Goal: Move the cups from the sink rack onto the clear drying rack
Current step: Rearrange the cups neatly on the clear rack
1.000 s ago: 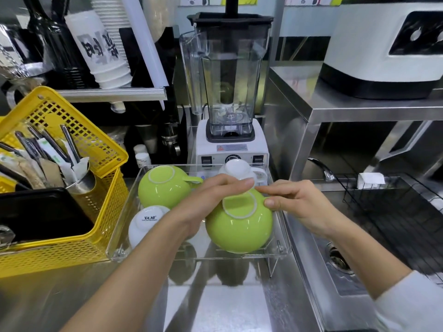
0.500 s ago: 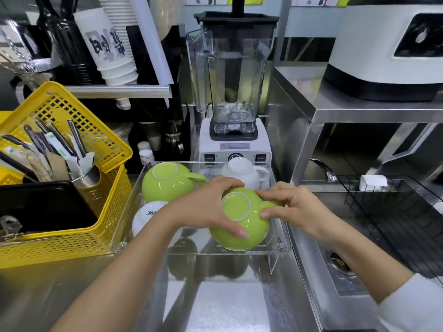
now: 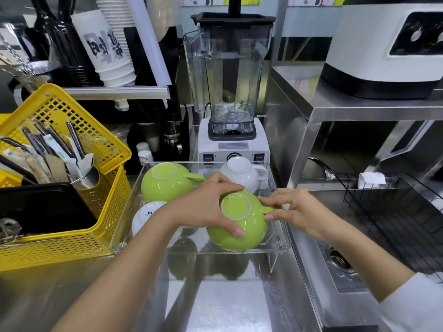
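An upside-down green cup (image 3: 239,226) sits at the front right of the clear drying rack (image 3: 124,219). My left hand (image 3: 206,207) grips its body from the left, thumb on the near side. My right hand (image 3: 294,209) pinches its handle, which points right. A second green cup (image 3: 165,183) lies inverted at the back left. A white cup (image 3: 242,173) is inverted at the back right. Another white cup (image 3: 148,219), partly behind my left forearm, is at the front left. The black wire sink rack (image 3: 395,212) on the right holds no cups in view.
A yellow basket (image 3: 72,236) with utensils and a black tray stands left of the rack. A blender (image 3: 230,92) stands right behind it. The steel sink with its drain (image 3: 340,259) lies to the right, under a steel shelf carrying a white machine (image 3: 383,49).
The green cup has turned in my hands so its handle points right. It has settled lower at the rack's front right. My left thumb now wraps its near side.
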`<state>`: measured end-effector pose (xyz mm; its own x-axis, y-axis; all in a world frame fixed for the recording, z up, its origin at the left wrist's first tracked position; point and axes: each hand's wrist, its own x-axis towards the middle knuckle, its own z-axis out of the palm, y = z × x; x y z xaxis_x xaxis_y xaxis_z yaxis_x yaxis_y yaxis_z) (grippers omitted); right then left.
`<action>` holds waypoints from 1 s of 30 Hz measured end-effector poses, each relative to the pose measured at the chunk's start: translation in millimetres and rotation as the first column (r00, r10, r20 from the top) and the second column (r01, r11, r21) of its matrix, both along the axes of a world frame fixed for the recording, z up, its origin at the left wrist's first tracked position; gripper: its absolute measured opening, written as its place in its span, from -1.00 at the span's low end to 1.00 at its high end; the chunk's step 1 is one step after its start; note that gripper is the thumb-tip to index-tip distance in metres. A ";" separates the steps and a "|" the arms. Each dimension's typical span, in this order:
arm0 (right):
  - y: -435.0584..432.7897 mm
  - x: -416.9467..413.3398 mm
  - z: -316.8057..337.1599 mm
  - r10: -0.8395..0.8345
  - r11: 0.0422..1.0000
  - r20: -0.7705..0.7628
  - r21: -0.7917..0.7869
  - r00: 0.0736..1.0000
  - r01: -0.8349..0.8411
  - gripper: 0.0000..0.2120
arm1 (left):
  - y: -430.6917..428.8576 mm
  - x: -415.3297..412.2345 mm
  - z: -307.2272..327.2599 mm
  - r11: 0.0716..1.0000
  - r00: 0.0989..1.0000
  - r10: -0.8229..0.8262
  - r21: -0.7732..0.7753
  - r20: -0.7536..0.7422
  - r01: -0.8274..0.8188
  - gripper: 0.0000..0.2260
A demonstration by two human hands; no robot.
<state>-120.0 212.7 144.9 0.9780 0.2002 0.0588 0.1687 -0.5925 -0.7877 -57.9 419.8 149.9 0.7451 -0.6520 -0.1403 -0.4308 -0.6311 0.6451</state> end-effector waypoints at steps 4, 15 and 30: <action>0.0 -2.3 -5.5 0.012 0.996 0.033 -0.084 0.999 -0.009 -0.68 | 2.1 -1.0 2.2 1.000 1.000 -0.013 -0.006 0.026 0.013 -0.22; -3.5 0.2 -9.4 -0.044 0.996 0.041 -0.073 0.998 0.047 -0.69 | 3.8 -8.3 -6.5 0.995 0.998 0.061 -0.082 0.018 -0.060 -0.24; -4.6 1.7 -7.3 -0.007 0.995 0.089 -0.102 0.996 0.016 -0.69 | 5.6 -16.2 -8.7 0.997 0.993 0.054 -0.058 0.103 -0.048 -0.29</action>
<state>-118.3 208.1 137.6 0.9720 0.1988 0.1248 0.2279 -0.6717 -0.7049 -74.1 425.4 141.2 0.7862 -0.6175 -0.0247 -0.4658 -0.6184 0.6330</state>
